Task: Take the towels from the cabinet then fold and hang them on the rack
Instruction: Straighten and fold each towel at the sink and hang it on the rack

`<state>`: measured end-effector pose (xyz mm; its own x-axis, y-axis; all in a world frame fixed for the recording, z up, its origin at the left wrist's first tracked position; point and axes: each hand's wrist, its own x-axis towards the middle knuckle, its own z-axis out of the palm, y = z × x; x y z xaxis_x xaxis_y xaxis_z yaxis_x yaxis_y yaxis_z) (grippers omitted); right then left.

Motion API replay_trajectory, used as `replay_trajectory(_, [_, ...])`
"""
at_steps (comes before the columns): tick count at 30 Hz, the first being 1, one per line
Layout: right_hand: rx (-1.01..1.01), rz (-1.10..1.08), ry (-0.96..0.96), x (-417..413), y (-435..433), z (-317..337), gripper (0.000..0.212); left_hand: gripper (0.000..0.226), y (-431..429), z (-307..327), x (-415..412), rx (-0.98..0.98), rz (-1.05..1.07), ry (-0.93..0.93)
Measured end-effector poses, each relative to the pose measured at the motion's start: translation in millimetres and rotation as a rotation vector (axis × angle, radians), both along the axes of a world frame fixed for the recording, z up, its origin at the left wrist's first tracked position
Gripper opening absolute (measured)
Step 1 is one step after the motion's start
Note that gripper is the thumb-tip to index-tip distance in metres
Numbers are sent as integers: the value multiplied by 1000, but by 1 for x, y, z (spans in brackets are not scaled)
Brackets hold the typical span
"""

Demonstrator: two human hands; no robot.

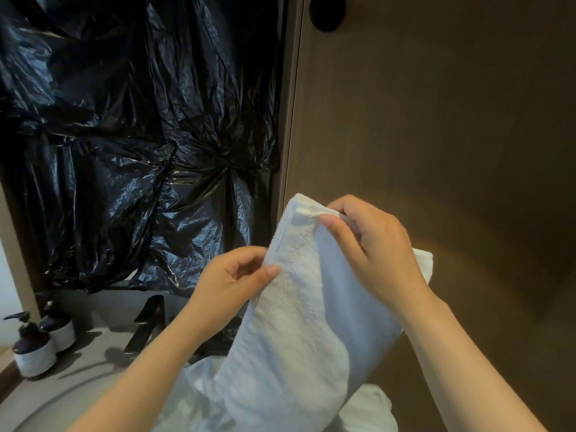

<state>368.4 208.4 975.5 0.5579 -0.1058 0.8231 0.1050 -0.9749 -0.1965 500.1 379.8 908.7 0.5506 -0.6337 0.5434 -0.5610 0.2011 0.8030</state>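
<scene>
- Background: black plastic sheeting (pixel 124 135) far left, wood panel (pixel 436 120) right.
- Near centre, white towel (pixel 299 322): our left hand (pixel 230 285) pinches its left edge, our right hand (pixel 374 244) pinches the top hem.
- We should align edges before creasing.

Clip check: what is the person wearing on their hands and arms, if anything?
Nothing visible. The left hand and right hand are bare, with no gloves, rings or watch. The left forearm and right forearm show no sleeve up to the frame's edge. Fingernails look short and unpainted.
</scene>
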Motion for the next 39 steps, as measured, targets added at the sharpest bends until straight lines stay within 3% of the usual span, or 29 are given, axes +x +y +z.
replay_trajectory(4, [78, -14, -25, -2, -2, -3, 21, 29, 5, -21, 1, 62, 31, 11])
replay_trajectory(8, [169, -38, -23, -6, -6, -6, 19, 20, 8, -39, 1, 127, 78, -57])
replay_trajectory(13, [366, -65, 6, -15, -13, -21, 20, 27, 9, -43, -6, 170, 158, -180])
replay_trajectory(17, [516, -137, 35, -33, -27, -46, 27, 18, 7, -31, -7, 274, 63, -175])
replay_trajectory(21, [667, -311, 201, -67, -49, -100, 39, 17, -20, -59, -11, 513, -66, -176])
replay_trajectory(28, [939, -612, 480, -131, -62, -249, 37, 17, -78, -203, -60, 820, -55, -181])
replay_trajectory(33, [953, -704, 483, -148, -70, -287, 32, 31, -68, -235, -67, 833, -71, -97])
replay_trajectory(39, [981, -725, 501, -142, -71, -302, 22, 21, -40, -249, -62, 738, 22, -30])
